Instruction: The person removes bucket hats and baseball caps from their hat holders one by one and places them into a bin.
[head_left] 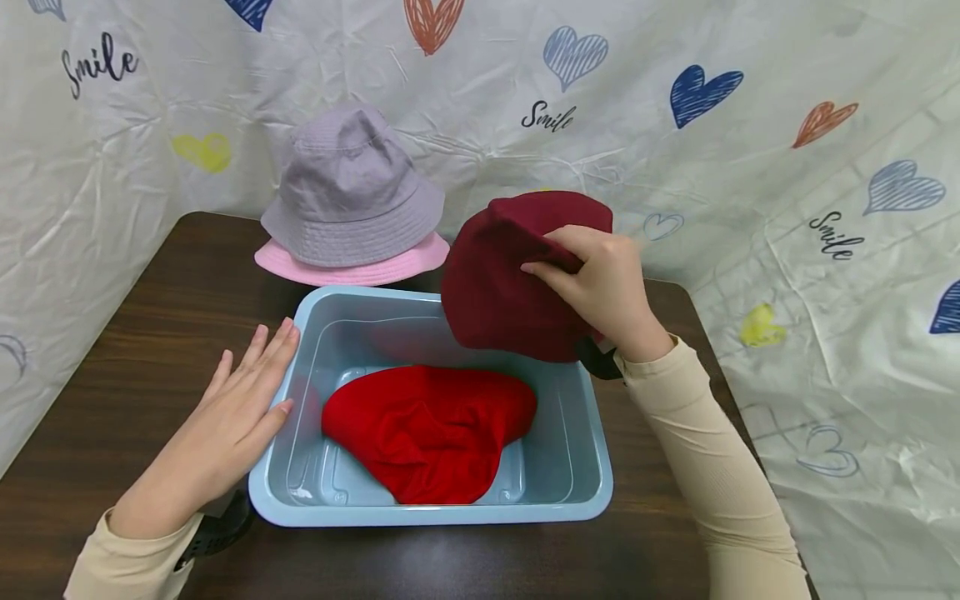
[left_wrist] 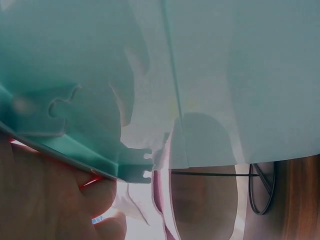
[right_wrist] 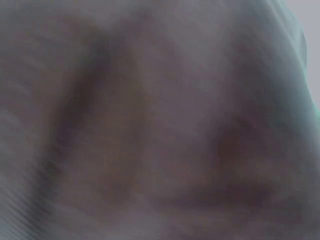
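Note:
My right hand (head_left: 617,292) pinches a fold of a maroon hat (head_left: 498,287) between thumb and fingers, above the back right part of a light blue plastic basin (head_left: 435,515). Inside the basin lies a crumpled red hat (head_left: 431,433). With fingers stretched out, my left hand (head_left: 243,408) rests against the basin's left rim. The left wrist view has the basin's pale wall (left_wrist: 215,65) close up, with fingers of the left hand (left_wrist: 55,205) at lower left. Blurred greyish-brown cloth fills most of the right wrist view.
Behind the basin, a lavender-grey bucket hat (head_left: 352,192) sits on top of a pink hat (head_left: 360,273). The dark wooden table (head_left: 135,367) backs onto a white sheet (head_left: 480,108) printed with hearts and "Smile". A black cable (left_wrist: 265,200) shows in the left wrist view.

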